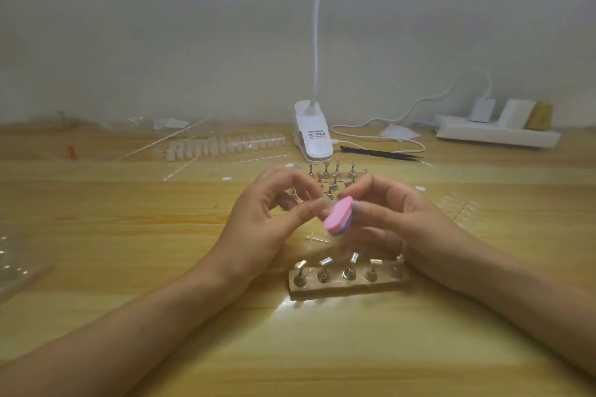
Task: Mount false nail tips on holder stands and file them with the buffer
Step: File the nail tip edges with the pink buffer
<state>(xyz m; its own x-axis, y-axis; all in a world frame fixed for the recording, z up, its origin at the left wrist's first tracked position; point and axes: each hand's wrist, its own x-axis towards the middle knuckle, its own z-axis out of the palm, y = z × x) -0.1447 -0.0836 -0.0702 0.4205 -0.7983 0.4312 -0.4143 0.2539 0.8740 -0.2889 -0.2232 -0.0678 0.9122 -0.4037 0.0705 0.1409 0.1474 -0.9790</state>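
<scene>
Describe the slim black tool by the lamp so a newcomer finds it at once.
Find the white clip lamp base at the back middle of the light wooden desk. Just right of it, a slim black pointed tool lies flat beside the looping white cable. It is the only black thing there.

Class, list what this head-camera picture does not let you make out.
Head view:
- nail tip pinched by left hand: blurred, half behind buffer held by right hand.
- lamp clamp label: too small.
- rightmost stand: partly behind that hand's wrist.
- clear packet: cut by left edge.
</scene>
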